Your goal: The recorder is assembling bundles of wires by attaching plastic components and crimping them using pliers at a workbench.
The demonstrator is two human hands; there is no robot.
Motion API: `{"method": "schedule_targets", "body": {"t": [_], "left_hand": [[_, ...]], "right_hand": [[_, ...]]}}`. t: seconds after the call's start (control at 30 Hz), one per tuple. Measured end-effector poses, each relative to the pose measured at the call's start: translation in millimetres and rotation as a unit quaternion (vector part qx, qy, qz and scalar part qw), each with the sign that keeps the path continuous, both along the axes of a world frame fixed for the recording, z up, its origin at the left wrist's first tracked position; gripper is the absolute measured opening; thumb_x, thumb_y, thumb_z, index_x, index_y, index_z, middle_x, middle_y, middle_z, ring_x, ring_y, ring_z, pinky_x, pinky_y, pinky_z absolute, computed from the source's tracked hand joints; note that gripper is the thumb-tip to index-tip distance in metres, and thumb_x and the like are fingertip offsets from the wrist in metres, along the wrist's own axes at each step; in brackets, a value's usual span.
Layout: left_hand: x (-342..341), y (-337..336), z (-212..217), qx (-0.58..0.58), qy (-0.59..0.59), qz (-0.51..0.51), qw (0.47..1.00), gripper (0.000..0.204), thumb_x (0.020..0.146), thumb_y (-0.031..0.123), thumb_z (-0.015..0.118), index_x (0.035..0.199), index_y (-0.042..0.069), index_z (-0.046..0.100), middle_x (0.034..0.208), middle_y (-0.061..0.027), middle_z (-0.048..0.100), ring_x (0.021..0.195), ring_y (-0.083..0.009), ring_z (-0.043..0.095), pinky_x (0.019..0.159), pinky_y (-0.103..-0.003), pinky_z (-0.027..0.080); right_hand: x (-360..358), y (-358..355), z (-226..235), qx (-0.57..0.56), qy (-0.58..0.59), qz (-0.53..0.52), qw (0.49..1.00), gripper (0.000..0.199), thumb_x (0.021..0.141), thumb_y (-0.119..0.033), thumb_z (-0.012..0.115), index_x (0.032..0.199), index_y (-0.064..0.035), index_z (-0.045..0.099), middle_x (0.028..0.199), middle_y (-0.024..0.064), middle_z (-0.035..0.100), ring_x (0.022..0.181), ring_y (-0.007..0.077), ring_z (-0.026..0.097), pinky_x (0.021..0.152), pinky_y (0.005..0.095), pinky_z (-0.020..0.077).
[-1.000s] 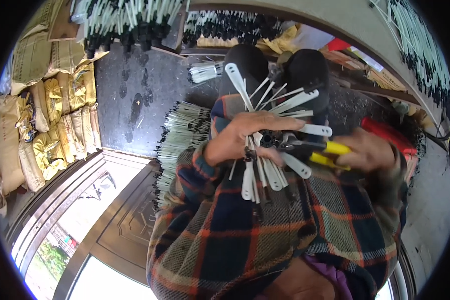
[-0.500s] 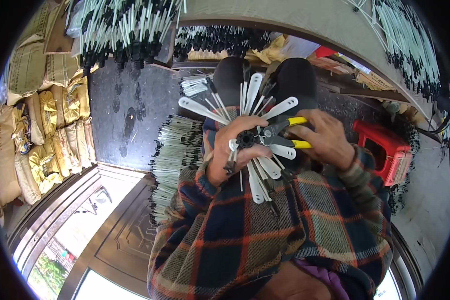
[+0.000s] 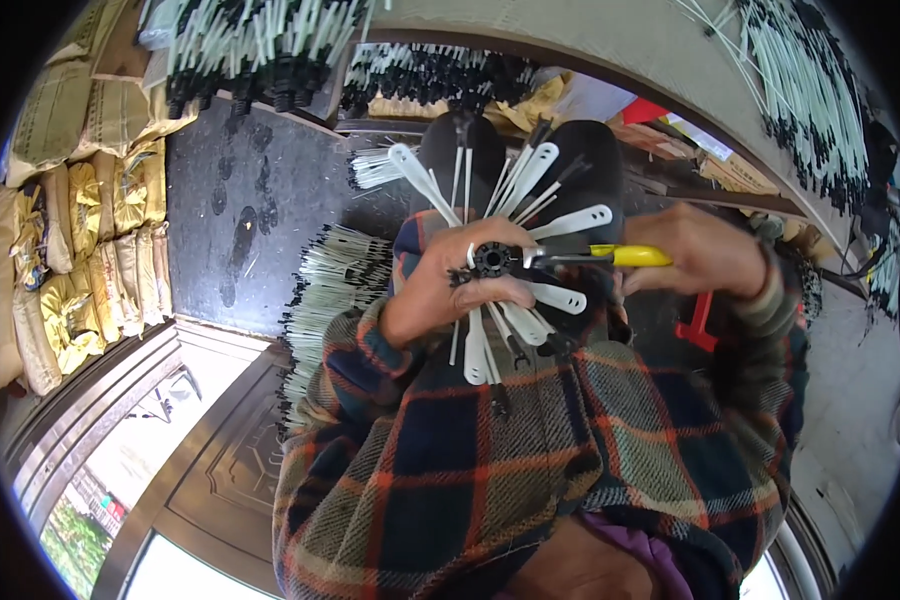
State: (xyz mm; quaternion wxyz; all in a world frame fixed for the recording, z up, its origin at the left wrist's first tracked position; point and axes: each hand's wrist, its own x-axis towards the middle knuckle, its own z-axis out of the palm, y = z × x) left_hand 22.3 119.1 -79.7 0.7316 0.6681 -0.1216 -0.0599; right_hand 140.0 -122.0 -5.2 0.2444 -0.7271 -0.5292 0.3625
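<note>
Above my lap, my left hand (image 3: 425, 285) grips a round black toothed hub (image 3: 492, 260) between thumb and fingers. Flat white arms with holes (image 3: 573, 221) and thin white rods with black ends (image 3: 457, 178) spread out from around the hub. My right hand (image 3: 705, 250) is closed on pliers with yellow handles (image 3: 642, 256). The dark jaws of the pliers meet the right side of the hub, seen edge-on; what they grip there is too small to tell.
Bundles of white rods with black ends lie beside my left leg (image 3: 330, 290) and on the grey table (image 3: 530, 18). Stacked sacks (image 3: 85, 215) stand at far left, near a brown panelled door (image 3: 225, 440). A red plastic object (image 3: 698, 325) shows under my right arm.
The spread handles of the pliers have come together, and the pliers have turned edge-on. My right hand has moved slightly right. The hub with its arms has rotated in my left hand.
</note>
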Motion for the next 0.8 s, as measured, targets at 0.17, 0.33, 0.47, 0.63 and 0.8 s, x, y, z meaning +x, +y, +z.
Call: {"method": "schedule_targets", "body": {"t": [0.17, 0.33, 0.47, 0.63, 0.8], "left_hand": [[1, -7, 1, 0.002, -0.025, -0.044, 0.999, 0.041, 0.063, 0.007, 0.077, 0.097, 0.001, 0.054, 0.084, -0.0071, 0.058, 0.076, -0.0153, 0.056, 0.069, -0.027, 0.043], [7, -11, -1, -0.012, 0.005, -0.047, 0.999, 0.039, 0.064, 0.007, 0.077, 0.096, 0.0, 0.054, 0.082, -0.0064, 0.057, 0.075, -0.0123, 0.054, 0.068, -0.026, 0.043], [12, -5, -2, -0.004, -0.005, -0.001, 1.0, 0.035, 0.066, 0.008, 0.076, 0.093, 0.0, 0.053, 0.078, -0.0044, 0.054, 0.071, -0.0095, 0.051, 0.064, -0.025, 0.042], [16, 3, 0, -0.019, 0.037, 0.085, 0.995, 0.034, 0.072, 0.005, 0.058, 0.105, -0.001, 0.052, 0.092, -0.0071, 0.053, 0.084, -0.0129, 0.051, 0.074, -0.027, 0.041], [4, 2, -1, -0.035, 0.029, 0.145, 0.988, 0.03, 0.087, 0.016, 0.052, 0.112, 0.0, 0.049, 0.09, -0.005, 0.055, 0.081, -0.012, 0.052, 0.077, -0.026, 0.041]], "right_hand": [[19, 6, 35, -0.162, 0.099, 0.011, 0.982, 0.035, 0.083, -0.037, 0.058, 0.084, -0.0028, 0.049, 0.058, 0.015, 0.051, 0.057, 0.0348, 0.054, 0.049, 0.0394, 0.0398], [19, 5, 26, -0.137, 0.048, 0.016, 0.989, 0.034, 0.084, -0.037, 0.056, 0.087, -0.0036, 0.048, 0.055, 0.0169, 0.051, 0.055, 0.0379, 0.053, 0.048, 0.0425, 0.0392], [2, 10, 18, -0.075, -0.015, -0.043, 0.996, 0.032, 0.084, -0.034, 0.056, 0.087, -0.0032, 0.047, 0.054, 0.0177, 0.05, 0.056, 0.0382, 0.053, 0.046, 0.0444, 0.039], [-21, 18, -8, -0.035, -0.193, -0.093, 0.976, 0.035, 0.079, -0.035, 0.062, 0.088, -0.0043, 0.048, 0.082, 0.0147, 0.055, 0.061, 0.0359, 0.055, 0.047, 0.0402, 0.0427], [37, -9, -26, -0.008, -0.56, -0.315, 0.766, 0.033, 0.075, -0.035, 0.063, 0.092, -0.0084, 0.051, 0.089, 0.0084, 0.053, 0.069, 0.0286, 0.057, 0.051, 0.0354, 0.0447]]}}
